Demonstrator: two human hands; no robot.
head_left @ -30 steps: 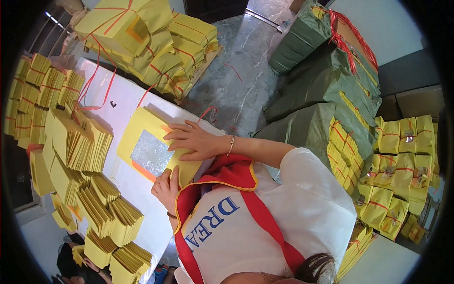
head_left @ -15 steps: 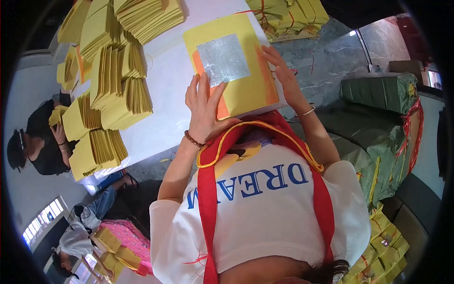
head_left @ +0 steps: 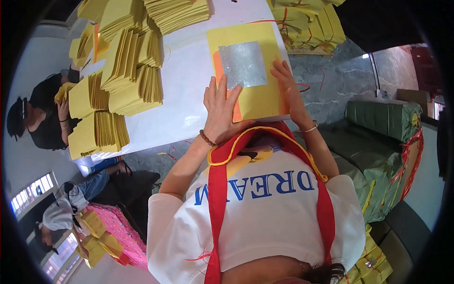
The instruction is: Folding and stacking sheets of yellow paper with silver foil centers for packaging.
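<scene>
A stack of yellow paper sheets (head_left: 257, 97) lies on the white table (head_left: 184, 102) right in front of me. Its top sheet carries a silver foil square (head_left: 242, 64) with an orange strip showing at its left. My left hand (head_left: 220, 111), a bead bracelet on its wrist, rests flat with spread fingers on the stack's near left corner. My right hand (head_left: 287, 87), with a thin bangle, lies along the stack's right edge, fingers stretched out. Neither hand is closed around anything.
Fanned piles of folded yellow paper (head_left: 127, 80) cover the table's left side. Yellow bundles tied with red string (head_left: 307, 23) sit at the far right. Green wrapped bales (head_left: 383, 118) stand to my right. A person in black (head_left: 40, 118) and another person (head_left: 61, 215) sit at my left.
The view has swung round, so the table now runs up the picture. My left hand has come off the stack's near edge and now lies flat on top; the right hand has slid to the right edge.
</scene>
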